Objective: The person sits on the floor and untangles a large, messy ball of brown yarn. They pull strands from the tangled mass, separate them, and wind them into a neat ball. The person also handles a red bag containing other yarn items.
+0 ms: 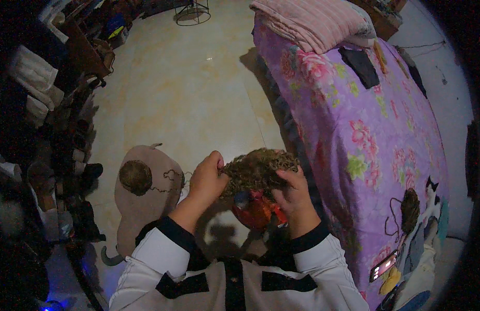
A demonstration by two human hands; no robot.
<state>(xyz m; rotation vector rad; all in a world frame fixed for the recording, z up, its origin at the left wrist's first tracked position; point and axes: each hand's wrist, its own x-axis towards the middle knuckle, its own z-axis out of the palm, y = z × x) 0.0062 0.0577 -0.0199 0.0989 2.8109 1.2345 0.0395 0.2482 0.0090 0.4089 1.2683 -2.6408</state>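
Observation:
A loose, curly bundle of brown-green yarn (259, 170) stretches between my two hands in front of me. My left hand (209, 177) is closed on its left end, thumb uppermost. At the right end, my right hand (295, 191) grips it with the thumb on top; some fingers are hidden beneath the yarn. To the left, a wound ball of yarn (135, 178) rests on a taupe padded seat (141, 223), with a crinkled strand running from it toward my left hand. Below the bundle is a shiny red-orange item (258, 211), partly covered, whose kind I cannot make out.
A bed with a purple floral sheet (343, 140) runs along the right, bearing a folded pink quilt (315, 23), a dark yarn bundle (410, 210), a phone (383, 266) and clothes. Shoes and clutter (79, 155) line the left. A wire stand (192, 14) is on the tiled floor.

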